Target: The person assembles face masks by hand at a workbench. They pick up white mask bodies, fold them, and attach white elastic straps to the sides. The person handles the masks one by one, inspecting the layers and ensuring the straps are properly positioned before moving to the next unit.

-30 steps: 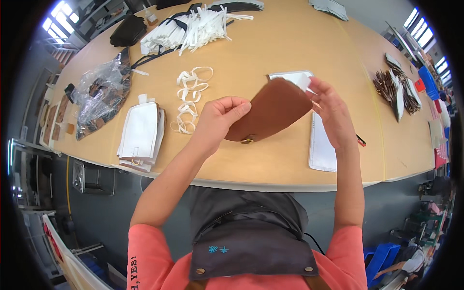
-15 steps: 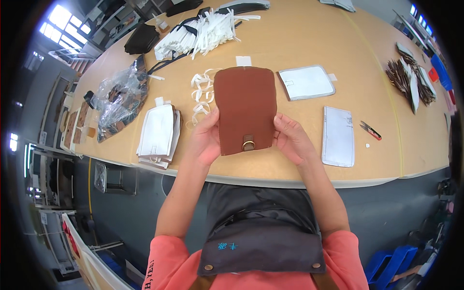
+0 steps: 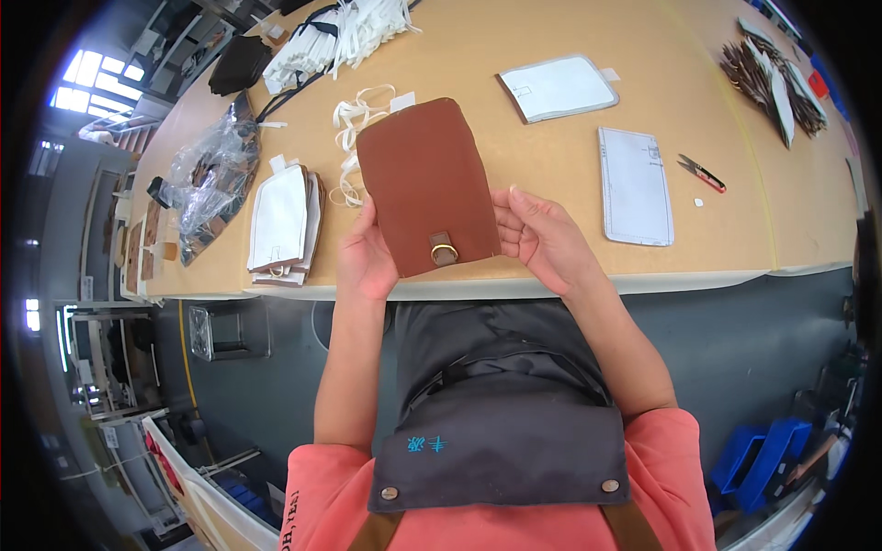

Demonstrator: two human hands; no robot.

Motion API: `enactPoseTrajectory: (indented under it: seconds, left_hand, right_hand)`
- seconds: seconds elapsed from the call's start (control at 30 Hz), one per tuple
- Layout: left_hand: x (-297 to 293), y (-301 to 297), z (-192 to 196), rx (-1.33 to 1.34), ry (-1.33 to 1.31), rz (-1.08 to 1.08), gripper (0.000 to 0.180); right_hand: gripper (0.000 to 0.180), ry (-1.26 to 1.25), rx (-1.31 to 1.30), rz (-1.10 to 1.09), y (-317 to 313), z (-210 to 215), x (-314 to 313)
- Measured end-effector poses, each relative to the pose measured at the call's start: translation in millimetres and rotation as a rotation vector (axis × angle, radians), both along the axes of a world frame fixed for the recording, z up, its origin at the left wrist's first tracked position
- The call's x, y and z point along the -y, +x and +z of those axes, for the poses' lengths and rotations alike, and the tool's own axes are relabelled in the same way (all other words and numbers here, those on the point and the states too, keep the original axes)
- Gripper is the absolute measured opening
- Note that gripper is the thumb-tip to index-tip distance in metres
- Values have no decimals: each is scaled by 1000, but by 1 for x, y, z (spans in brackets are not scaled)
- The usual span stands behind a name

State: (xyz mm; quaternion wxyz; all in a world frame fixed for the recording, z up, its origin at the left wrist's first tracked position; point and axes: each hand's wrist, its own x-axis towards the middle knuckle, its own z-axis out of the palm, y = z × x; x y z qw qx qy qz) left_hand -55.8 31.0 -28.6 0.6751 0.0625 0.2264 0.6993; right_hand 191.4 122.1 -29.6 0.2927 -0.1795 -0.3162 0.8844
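brown panel [image 3: 427, 184] is held up over the near part of the table [image 3: 551, 262], in front of the person, its brown face showing. the left hand [image 3: 366, 253] grips its lower left edge; the right hand [image 3: 551, 239] is loosely open at the right edge, thumb apart from the panel, and whether its fingertips touch cannot be told. a short tab [image 3: 439, 240] with a gold-coloured ring [image 3: 445, 253] is already fixed on, so this piece looks well along, probably being checked; how much is left on its hidden side cannot be told. a white-faced piece [image 3: 560, 87], a pale rectangular piece [image 3: 636, 186] and a white-faced stack [image 3: 278, 216] lie apart from it. the panel's long axis runs away from the person, leaning left at the far end, where a white tab [image 3: 402, 102] sticks out; the ring end points toward the person.
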Motion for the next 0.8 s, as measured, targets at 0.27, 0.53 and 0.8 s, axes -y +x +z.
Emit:
enactPoseTrajectory:
  seconds: [0.27, 0.53, 0.8]
  left_hand:
    - [4, 26, 11, -190, 24, 26, 30]
    - [16, 57, 8, -391, 16, 40, 25]
    - [18, 51, 20, -529, 188, 77, 31]
  right_hand:
    - [42, 35, 103, -47, 16, -10, 6]
    - [24, 117, -12, -215, 20, 11, -7]
    - [14, 185, -45, -212, 18, 9, -2]
